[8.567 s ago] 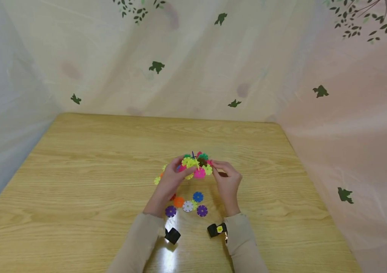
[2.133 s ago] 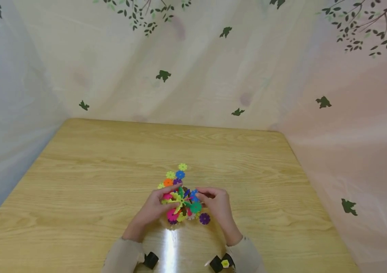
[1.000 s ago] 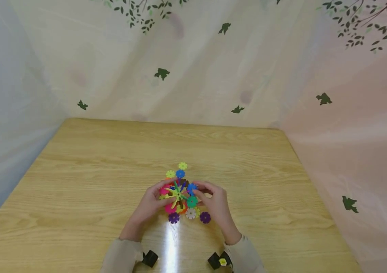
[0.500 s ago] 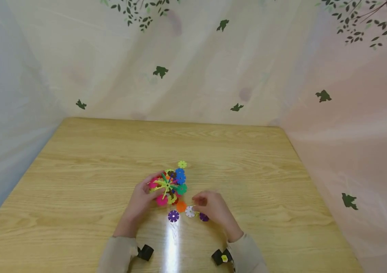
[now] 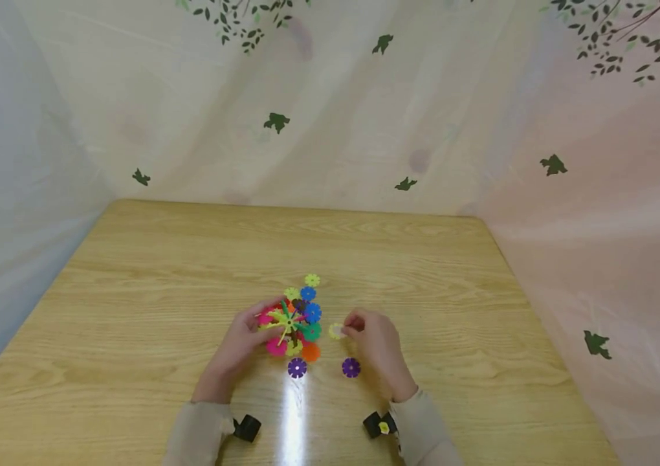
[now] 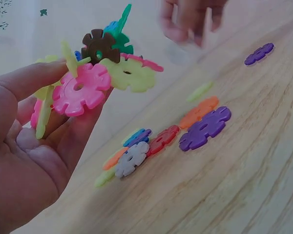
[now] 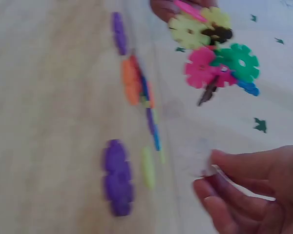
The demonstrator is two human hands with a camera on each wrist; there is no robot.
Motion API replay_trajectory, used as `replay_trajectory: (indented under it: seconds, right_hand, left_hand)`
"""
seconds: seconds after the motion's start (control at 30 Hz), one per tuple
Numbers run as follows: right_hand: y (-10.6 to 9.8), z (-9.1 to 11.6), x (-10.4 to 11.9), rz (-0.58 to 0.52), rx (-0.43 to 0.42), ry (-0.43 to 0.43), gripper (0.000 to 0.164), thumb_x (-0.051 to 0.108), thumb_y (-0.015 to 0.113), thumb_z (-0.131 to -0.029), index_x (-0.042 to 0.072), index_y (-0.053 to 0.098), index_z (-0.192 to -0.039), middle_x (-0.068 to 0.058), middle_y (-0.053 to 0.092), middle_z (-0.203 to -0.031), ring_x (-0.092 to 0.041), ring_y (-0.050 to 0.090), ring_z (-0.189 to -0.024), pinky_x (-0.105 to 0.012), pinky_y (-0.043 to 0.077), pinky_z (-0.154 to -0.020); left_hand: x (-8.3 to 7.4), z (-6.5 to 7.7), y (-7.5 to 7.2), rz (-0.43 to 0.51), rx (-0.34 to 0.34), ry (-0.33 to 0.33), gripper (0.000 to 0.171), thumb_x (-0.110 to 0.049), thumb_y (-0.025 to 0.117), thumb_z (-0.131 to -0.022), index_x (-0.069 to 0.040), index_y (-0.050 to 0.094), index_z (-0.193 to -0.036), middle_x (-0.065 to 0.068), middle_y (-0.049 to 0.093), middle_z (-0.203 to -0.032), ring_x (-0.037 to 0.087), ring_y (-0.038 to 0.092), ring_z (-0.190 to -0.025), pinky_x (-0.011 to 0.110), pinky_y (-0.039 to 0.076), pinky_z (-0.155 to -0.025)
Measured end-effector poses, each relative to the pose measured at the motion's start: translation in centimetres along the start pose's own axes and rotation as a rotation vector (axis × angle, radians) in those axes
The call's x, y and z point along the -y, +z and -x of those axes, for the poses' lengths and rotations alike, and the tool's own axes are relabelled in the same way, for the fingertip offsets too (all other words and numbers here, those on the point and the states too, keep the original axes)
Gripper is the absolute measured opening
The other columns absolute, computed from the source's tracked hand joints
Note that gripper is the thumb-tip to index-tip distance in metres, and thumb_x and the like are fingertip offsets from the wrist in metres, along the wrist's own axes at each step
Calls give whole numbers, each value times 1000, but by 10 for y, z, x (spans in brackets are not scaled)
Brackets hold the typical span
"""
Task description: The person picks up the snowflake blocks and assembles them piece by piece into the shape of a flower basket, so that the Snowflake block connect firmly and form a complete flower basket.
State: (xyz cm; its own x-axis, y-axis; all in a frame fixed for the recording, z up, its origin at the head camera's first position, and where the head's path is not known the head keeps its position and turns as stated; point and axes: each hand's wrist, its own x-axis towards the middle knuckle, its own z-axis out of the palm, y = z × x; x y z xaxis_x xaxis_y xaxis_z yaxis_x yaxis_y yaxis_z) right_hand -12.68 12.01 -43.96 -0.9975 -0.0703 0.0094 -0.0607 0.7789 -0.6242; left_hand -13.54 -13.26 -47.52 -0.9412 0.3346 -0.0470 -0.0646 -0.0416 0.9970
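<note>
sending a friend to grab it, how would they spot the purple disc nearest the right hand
On the wooden table, find the person's right hand, low in the head view. Below and left of it lies a flat, notched, flower-like purple disc. It lies on its own, whereas a second purple disc, further left, sits close beside an orange disc.

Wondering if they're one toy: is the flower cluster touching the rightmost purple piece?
Apart. The head view shows bare tabletop between the flower cluster and the rightmost purple piece.
</note>
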Motion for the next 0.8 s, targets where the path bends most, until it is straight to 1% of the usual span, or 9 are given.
replay_trajectory:
  seconds: [0.07, 0.13, 0.2, 0.23, 0.27, 0.33, 0.47, 0.63, 0.8]
  right_hand:
    - [-6, -4, 4, -162, -71, 43, 4, 13, 72, -87, 10, 69, -88, -2, 71, -83, -13, 62, -74, -24, 55, -64]
    - [-11, -6, 10, -328, -102, 51, 8, 11, 70, -88, 7, 70, -95, -8, 72, -88, -17, 65, -78, -26, 59, -63]
    - [-13, -7, 17, -451, -85, 54, 13, 10, 70, -88, 6, 71, -100, -11, 72, -91, -18, 66, -79, -28, 60, -60]
    - [-14, -7, 20, -488, -63, 48, 15, 9, 69, -88, 6, 72, -102, -11, 72, -92, -18, 66, -80, -28, 60, -58]
    - [-14, -6, 23, -502, -40, 41, 16, 9, 69, -88, 7, 72, -104, -11, 72, -93, -17, 66, -80, -28, 60, -57]
    - [-14, -4, 27, -491, -1, 22, 16, 9, 69, -88, 8, 73, -103, -10, 72, -94, -16, 66, -80, -28, 60, -57]
    - [-12, 0, 31, -433, 36, -9, 14, 9, 69, -88, 8, 74, -101, -9, 73, -94, -17, 65, -80, -31, 60, -56]
    - [-13, 1, 30, -418, 56, -27, 14, 7, 67, -89, 7, 75, -101, -10, 72, -94, -27, 66, -76, -36, 60, -55]
    - [-14, 1, 28, -362, 100, -76, 14, 7, 66, -90, 7, 75, -101, -12, 72, -96, -33, 64, -60, -40, 58, -54]
  left_hand:
    - [0, 0, 1, -21, 42, -1, 58, -11, 66, -90, -5, 44, -144, 18, 42, -150, 14, 53, -127, 22, 48, -101]
    - [0, 1, 2, -49, 82, 8, 58, -12, 67, -90, -5, 45, -143, 17, 41, -151, 22, 43, -137, 31, 40, -113]
    - [0, 1, 4, -88, 114, 20, 57, -13, 68, -89, -5, 47, -142, 17, 40, -151, 31, 32, -144, 43, 30, -119]
    - [0, 2, 4, -109, 119, 19, 57, -14, 69, -88, -7, 49, -141, 14, 40, -152, 32, 27, -146, 47, 24, -121]
    - [0, 2, 5, -117, 130, 15, 57, -14, 70, -87, -7, 50, -140, 13, 40, -152, 34, 25, -146, 53, 19, -121]
    - [-1, 2, 7, -128, 144, 6, 56, -14, 71, -86, -9, 52, -138, 12, 43, -150, 35, 24, -146, 59, 16, -120]
    - [-2, 3, 10, -120, 169, -6, 55, -15, 71, -85, -11, 55, -137, 9, 46, -149, 34, 26, -146, 63, 12, -119]
    - [-2, 3, 11, -111, 197, 14, 53, -15, 71, -86, -11, 55, -137, 11, 49, -146, 35, 33, -141, 60, 23, -117]
    - [-1, 3, 12, -135, 205, 35, 53, -15, 71, -86, -9, 55, -137, 12, 50, -145, 35, 37, -139, 58, 28, -116]
